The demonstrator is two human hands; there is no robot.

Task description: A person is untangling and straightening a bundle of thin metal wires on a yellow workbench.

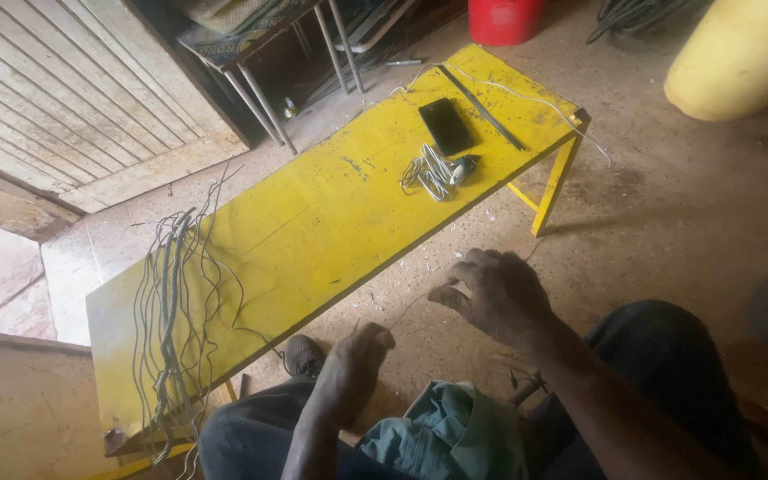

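My left hand is closed in a loose fist above my left knee, pinching the end of a thin wire. The wire runs up to my right hand, whose fingers curl around its other end. Both hands hover just in front of a long yellow bench. A bundle of several long grey wires lies draped over the bench's left end. Near the right end sit a small coil of white wire and a black phone.
A long thin dark strip and a white cord lie at the bench's far end. A red bucket and a yellow container stand beyond on the dirt floor. Metal stool legs and a wooden slatted door are at upper left.
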